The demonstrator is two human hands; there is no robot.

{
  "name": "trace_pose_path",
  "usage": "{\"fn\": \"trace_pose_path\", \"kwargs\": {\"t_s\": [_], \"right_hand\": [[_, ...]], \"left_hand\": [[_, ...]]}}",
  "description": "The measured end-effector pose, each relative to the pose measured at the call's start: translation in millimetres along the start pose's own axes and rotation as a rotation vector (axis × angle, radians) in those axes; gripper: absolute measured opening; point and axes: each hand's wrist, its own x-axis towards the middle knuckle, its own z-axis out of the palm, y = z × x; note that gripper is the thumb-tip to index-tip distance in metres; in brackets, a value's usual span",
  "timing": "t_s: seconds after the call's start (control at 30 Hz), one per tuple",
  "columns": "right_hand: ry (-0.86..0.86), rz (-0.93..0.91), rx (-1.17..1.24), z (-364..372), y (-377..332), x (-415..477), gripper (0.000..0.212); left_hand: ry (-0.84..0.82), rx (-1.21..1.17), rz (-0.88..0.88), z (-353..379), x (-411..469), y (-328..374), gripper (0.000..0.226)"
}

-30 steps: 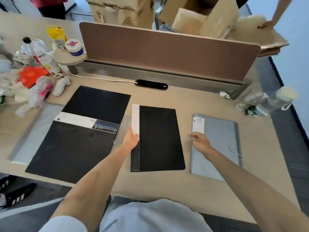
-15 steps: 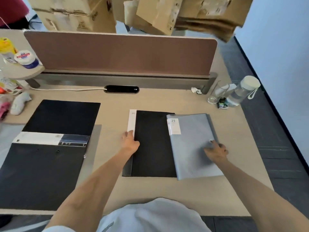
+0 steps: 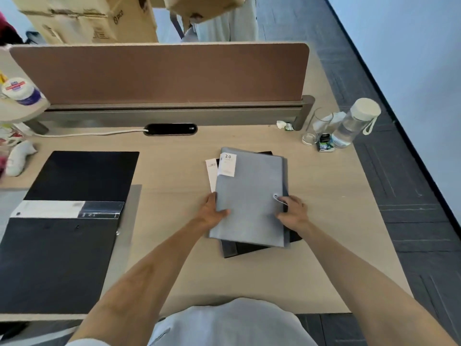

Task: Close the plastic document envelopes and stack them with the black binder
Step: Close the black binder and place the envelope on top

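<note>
A grey plastic envelope (image 3: 249, 203) with a "20" label lies askew on top of a closed black folder (image 3: 247, 249) in the middle of the desk. The folder's white label strip (image 3: 211, 173) sticks out at the upper left. My left hand (image 3: 212, 213) grips the envelope's left edge, thumb on top. At the right edge, beside the string clasp (image 3: 276, 196), my right hand (image 3: 294, 213) holds it. An open black binder (image 3: 62, 258) lies flat at the left, resting on another grey sheet (image 3: 131, 208).
A brown divider panel (image 3: 159, 73) runs along the back of the desk (image 3: 324, 221). A glass (image 3: 315, 128) and a clear bottle (image 3: 354, 123) stand at the back right corner. A jar (image 3: 21, 92) and clutter sit at the far left. Cardboard boxes (image 3: 87, 18) stand behind.
My right hand slid the grey envelope leftward from the bare desk onto the black folder. My left hand moved from the folder's spine to the envelope's left edge.
</note>
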Motion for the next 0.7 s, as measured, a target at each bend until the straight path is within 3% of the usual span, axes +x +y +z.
{"fn": "trace_pose_path", "kwargs": {"t_s": [0.17,0.37,0.5,0.7], "right_hand": [[0.053,0.015,0.083,2,-4,4,0.049],[0.077,0.005,-0.003,2,-14,11,0.043],[0.069,0.005,-0.013,-1,-21,18,0.043],[0.043,0.029,-0.001,-1,-21,14,0.045]], "left_hand": [[-0.006,0.141,-0.015,1,-3,-6,0.071],[0.043,0.285,-0.024,-2,-10,-8,0.028],[0.063,0.241,-0.052,-9,-13,-7,0.040],[0.078,0.053,-0.093,-9,-6,5,0.015]]}}
